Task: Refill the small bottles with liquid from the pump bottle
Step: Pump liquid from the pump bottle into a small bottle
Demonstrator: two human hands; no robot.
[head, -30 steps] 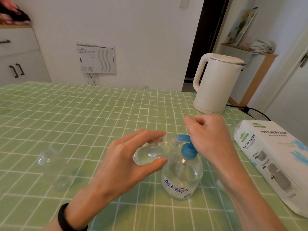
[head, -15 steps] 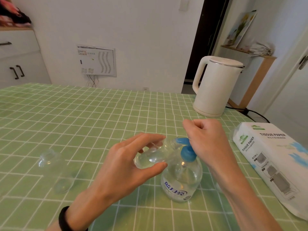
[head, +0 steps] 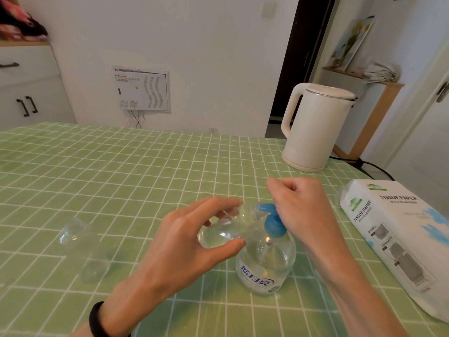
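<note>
Mouth of clear, tilted small bottle (head: 223,233) sits at blue pump nozzle (head: 266,207).

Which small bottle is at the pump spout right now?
The small bottle gripped by the left hand, its mouth at the blue spout. The other small bottle sits untouched on the table, far left.
</note>
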